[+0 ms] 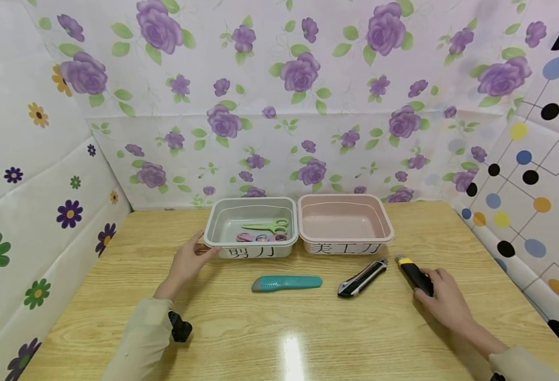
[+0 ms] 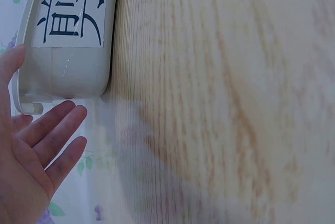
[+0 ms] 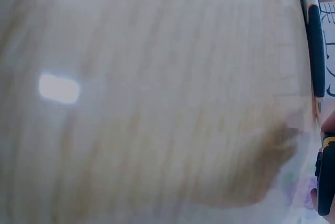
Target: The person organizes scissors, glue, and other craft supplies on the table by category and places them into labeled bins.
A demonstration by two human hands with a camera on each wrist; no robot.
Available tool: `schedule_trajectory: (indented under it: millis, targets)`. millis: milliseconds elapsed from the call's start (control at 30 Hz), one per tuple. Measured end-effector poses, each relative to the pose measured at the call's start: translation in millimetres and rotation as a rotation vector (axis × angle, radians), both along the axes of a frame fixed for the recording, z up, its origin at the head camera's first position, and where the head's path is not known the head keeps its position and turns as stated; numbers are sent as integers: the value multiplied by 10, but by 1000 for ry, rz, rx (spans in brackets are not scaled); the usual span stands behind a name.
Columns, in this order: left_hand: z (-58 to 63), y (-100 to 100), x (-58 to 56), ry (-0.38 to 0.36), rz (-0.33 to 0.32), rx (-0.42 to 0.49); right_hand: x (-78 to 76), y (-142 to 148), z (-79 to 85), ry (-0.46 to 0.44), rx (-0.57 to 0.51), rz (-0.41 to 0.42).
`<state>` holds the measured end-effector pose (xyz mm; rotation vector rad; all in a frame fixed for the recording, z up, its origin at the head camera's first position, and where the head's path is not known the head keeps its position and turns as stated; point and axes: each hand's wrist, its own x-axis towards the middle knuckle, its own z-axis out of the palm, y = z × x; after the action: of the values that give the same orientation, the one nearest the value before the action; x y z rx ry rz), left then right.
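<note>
My left hand [image 1: 190, 260] holds the front left corner of the grey plastic bin [image 1: 251, 202], thumb on the front rim and fingers around the side. In the left wrist view the bin's label [image 2: 70, 14] shows, and the other fingers [image 2: 57, 135] extend loosely below the rim. Green scissors [image 1: 265, 226] and pink scissors [image 1: 247, 237] lie inside that bin. On the right, my right hand [image 1: 443, 300] grips a black and yellow utility knife [image 1: 410, 272] from above, its yellow end pointing toward the bins. A black and silver utility knife [image 1: 362, 278] lies just left of it.
A pink plastic bin [image 1: 345, 198] with a printed label stands against the grey one, nothing visible inside. A teal utility knife [image 1: 287, 283] lies on the wooden table [image 1: 241, 338] before the bins. Flower-patterned cloth [image 1: 270, 143] hangs behind; dotted cloth [image 1: 529, 233] borders the right.
</note>
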<state>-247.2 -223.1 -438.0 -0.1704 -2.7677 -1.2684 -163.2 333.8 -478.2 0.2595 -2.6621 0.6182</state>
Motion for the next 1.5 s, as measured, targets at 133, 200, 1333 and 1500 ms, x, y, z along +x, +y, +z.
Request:
schedule_trajectory:
  millis: [133, 200, 1333, 1500]
  targets:
    - [7, -6, 5, -5, 0, -5, -18, 14, 50, 30, -5, 12]
    - [9, -12, 1, -6, 1, -3, -34, 20, 79, 37, -6, 14]
    - [29, 6, -2, -29, 17, -15, -472, 60, 742, 107, 42, 91]
    - [25, 4, 0, -23, 12, -15, -554, 17, 796, 114, 76, 127]
